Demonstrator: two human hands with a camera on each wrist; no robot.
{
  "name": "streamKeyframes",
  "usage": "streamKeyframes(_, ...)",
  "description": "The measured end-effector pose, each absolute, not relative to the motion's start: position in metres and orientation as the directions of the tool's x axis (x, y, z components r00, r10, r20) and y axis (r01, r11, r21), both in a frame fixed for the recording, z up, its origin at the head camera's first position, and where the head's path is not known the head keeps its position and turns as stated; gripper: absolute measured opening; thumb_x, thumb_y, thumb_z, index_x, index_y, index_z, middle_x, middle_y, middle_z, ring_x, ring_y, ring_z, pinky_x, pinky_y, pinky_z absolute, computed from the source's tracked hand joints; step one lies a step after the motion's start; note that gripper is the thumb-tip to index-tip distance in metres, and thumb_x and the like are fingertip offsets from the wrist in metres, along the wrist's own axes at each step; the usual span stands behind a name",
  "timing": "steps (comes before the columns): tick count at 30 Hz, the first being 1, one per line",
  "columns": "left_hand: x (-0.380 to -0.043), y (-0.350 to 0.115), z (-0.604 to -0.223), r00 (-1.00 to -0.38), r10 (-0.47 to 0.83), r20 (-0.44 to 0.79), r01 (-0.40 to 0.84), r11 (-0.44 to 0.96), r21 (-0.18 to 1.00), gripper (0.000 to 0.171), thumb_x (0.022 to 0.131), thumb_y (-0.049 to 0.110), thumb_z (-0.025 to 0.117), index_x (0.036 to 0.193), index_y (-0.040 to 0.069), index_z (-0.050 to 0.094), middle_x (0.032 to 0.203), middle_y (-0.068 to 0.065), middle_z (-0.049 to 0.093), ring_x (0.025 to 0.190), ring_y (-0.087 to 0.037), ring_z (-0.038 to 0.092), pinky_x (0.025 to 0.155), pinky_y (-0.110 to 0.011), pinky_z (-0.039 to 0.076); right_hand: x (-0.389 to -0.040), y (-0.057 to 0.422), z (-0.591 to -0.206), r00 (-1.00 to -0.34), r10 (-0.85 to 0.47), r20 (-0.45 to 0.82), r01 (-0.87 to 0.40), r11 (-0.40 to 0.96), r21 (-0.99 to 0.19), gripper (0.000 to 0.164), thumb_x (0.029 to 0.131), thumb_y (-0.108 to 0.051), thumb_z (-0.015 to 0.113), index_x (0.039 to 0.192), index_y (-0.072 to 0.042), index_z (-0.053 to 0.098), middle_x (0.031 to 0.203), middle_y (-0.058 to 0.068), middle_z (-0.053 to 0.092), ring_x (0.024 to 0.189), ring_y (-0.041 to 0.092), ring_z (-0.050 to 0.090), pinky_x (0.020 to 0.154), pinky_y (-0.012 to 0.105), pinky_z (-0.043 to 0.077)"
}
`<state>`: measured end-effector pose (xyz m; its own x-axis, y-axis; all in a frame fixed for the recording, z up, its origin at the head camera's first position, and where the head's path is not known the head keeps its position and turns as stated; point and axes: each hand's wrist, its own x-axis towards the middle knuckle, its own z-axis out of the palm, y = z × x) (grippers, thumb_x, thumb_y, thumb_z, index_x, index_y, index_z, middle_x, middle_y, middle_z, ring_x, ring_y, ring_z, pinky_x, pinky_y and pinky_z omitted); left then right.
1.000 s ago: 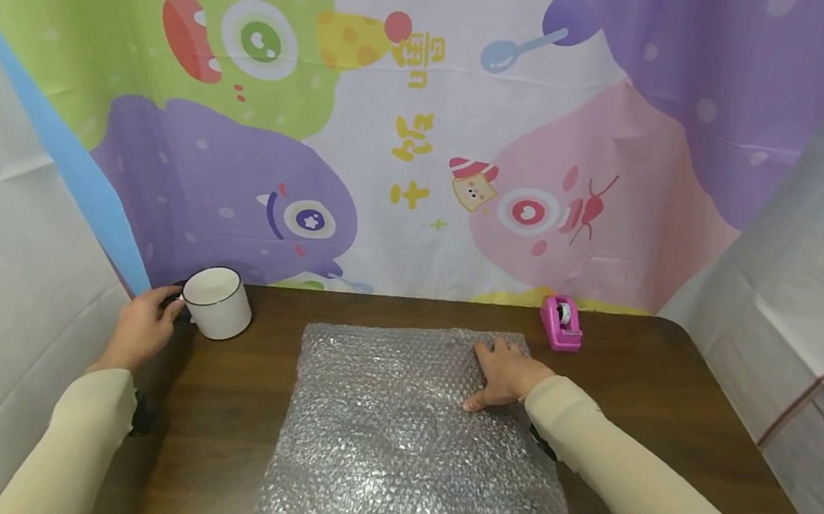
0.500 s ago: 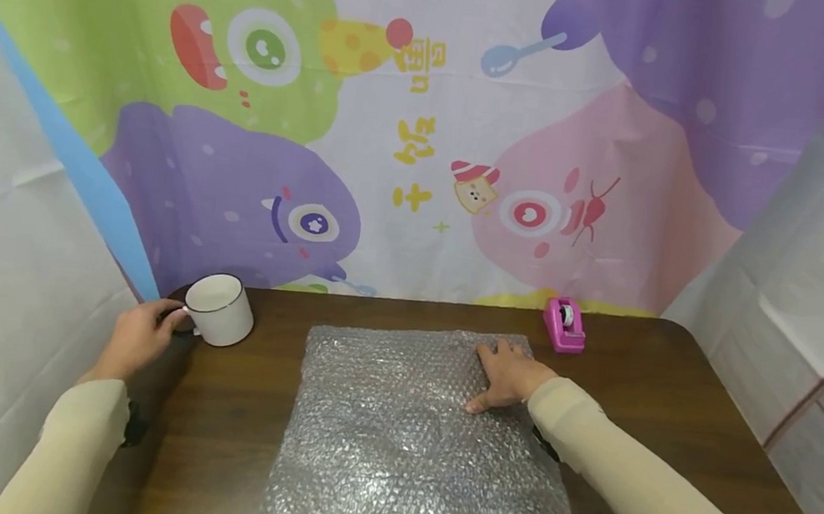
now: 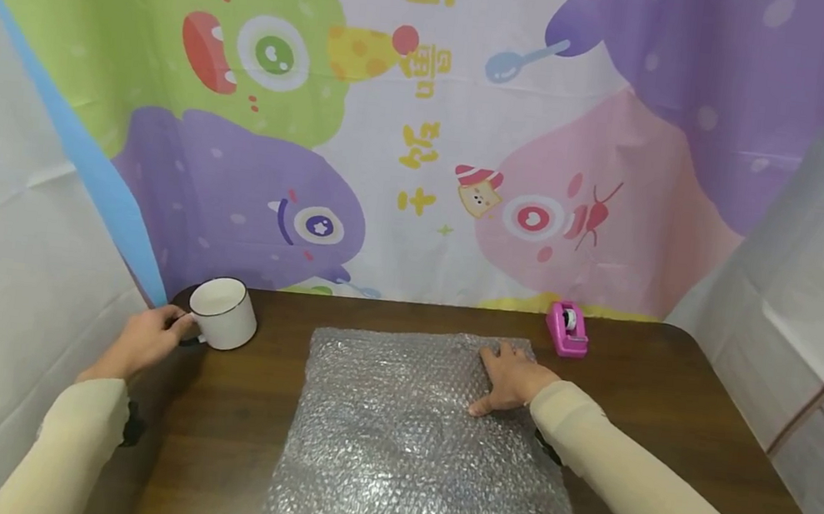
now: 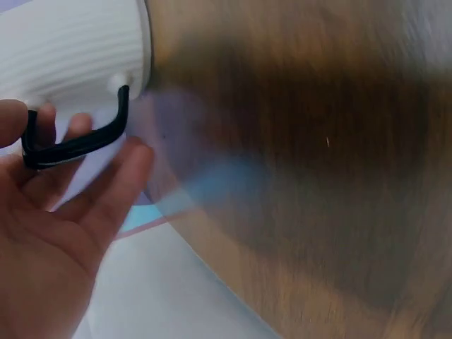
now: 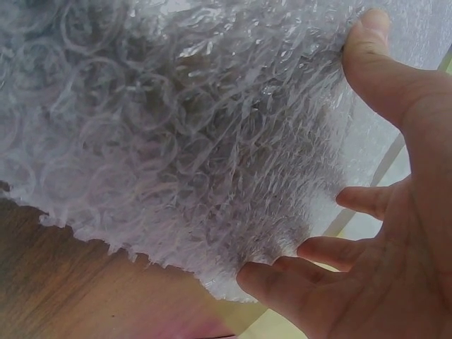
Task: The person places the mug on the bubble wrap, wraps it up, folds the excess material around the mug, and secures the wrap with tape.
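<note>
Hanging beyond the far edge of the bubble wrap (image 3: pixel 392 448) is a cloth (image 3: pixel 392 259) printed with green, purple and pink cartoon creatures. The dark brown wooden surface (image 3: pixel 673 427) spreads out to the left and right of the wrap. The wrap itself lies flat, roughly square, its near and far edges running crosswise before the person; which way is longer cannot be told. On its far right part rests the right hand (image 3: pixel 512 383), fingers spread and touching the sheet, grasping nothing. Well to the left of the wrap, the left hand (image 3: pixel 145 338) pinches a dark handle (image 4: pixel 81 146) between thumb and fingers. That handle belongs to the white mug (image 3: pixel 227 324), left of the wrap's far left corner and apart from it, mouth up, its handle pointing away from the wrap. Just right of the wrap's far right corner sits a pink tape dispenser (image 3: pixel 562 333), its long axis running far to near, cutting end toward the person.
</note>
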<state>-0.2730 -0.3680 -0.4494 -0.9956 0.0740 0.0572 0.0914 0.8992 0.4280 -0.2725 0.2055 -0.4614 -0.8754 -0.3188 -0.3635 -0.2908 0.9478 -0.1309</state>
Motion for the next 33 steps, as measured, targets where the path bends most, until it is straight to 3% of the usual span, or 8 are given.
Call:
streamKeyframes(6,-0.272,-0.364,-0.45,-0.997,0.058,-0.052,0.018,0.818,0.574,0.043,0.112,0.029,0.035,0.113,-0.008,0.057,0.098,-0.025,0.069,0.083,-0.033,0.074,0.071,-0.045,0.059,-0.273,0.206,-0.462,-0.877,-0.312,-0.365,-0.288,0.95,-0.119,0.112,0.077,-0.063,0.082,0.157,-0.002,0.034,0.157,0.035,0.032,0.142,0.058,0.035,0.112,0.068,0.038)
streamKeyframes(11,-0.271,-0.361,-0.451,-0.995,0.034,-0.097,-0.04,0.739,0.673,0.048,0.112,0.032,0.033,0.108,-0.01,0.056,0.093,-0.021,0.066,0.072,-0.024,0.072,0.065,-0.04,0.062,-0.273,0.205,-0.462,-0.878,-0.308,-0.368,-0.284,0.952,-0.118,0.112,0.077,-0.063,0.082,0.157,-0.002,0.034,0.156,0.035,0.033,0.143,0.057,0.035,0.112,0.068,0.038)
streamKeyframes(17,-0.273,-0.359,-0.453,-0.993,0.038,-0.108,-0.047,0.725,0.687,0.049,0.112,0.032,0.032,0.105,-0.01,0.056,0.089,-0.017,0.065,0.068,-0.021,0.069,0.063,-0.039,0.062,-0.273,0.205,-0.461,-0.877,-0.299,-0.377,-0.271,0.954,-0.127,0.111,0.077,-0.062,0.082,0.158,-0.002,0.033,0.158,0.035,0.031,0.144,0.057,0.033,0.113,0.068,0.037)
streamKeyframes(24,-0.274,-0.355,-0.452,-0.988,0.026,-0.153,-0.099,0.653,0.751,0.049,0.111,0.03,0.032,0.09,-0.008,0.054,0.082,-0.009,0.06,0.067,-0.018,0.063,0.064,-0.038,0.06,-0.273,0.205,-0.461,-0.878,-0.297,-0.375,-0.272,0.955,-0.12,0.111,0.077,-0.063,0.082,0.157,-0.002,0.034,0.158,0.035,0.031,0.144,0.056,0.034,0.111,0.068,0.038)
streamKeyframes(33,-0.271,-0.356,-0.453,-0.988,0.026,-0.154,-0.109,0.592,0.799,0.047,0.111,0.028,0.033,0.088,-0.006,0.055,0.082,-0.007,0.057,0.069,-0.018,0.064,0.065,-0.036,0.059,-0.274,0.205,-0.462,-0.877,-0.294,-0.38,-0.27,0.956,-0.116,0.112,0.077,-0.063,0.082,0.157,-0.003,0.034,0.157,0.034,0.032,0.144,0.055,0.035,0.112,0.067,0.039)
